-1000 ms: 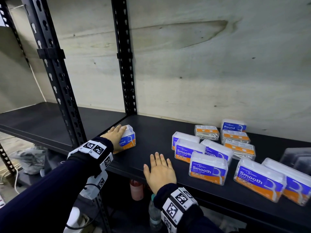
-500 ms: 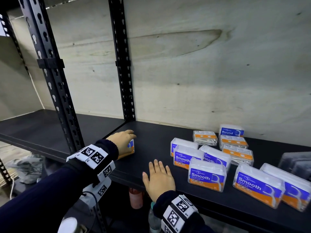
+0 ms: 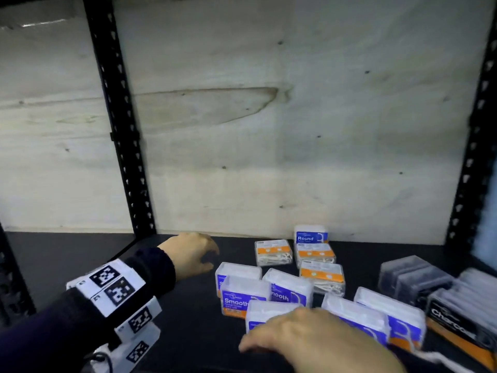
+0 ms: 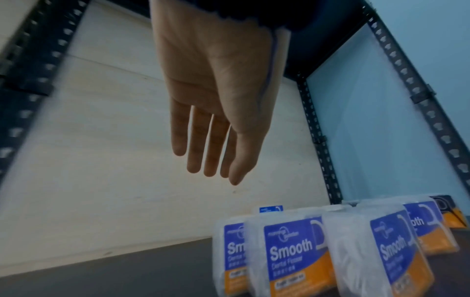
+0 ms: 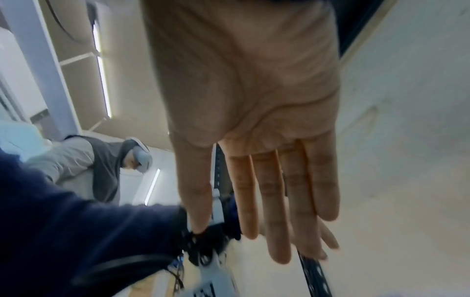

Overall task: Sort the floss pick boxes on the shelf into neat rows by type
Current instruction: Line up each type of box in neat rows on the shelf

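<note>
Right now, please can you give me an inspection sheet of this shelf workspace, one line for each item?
Surface: black shelf, plywood back panel behind.
Job's things: Smooth boxes clustered mid-shelf, unaligned; one Round box upright at the back; three clear boxes lying flat near it.
Clutter: Charcoal box and dark cases at right.
Grippers: left hand empty, fingers straight; right hand empty, flat, over the front boxes.
Cables: thin cable by the left wrist camera.
Surroundings: black slotted uprights; another person visible in the right wrist view.
</note>
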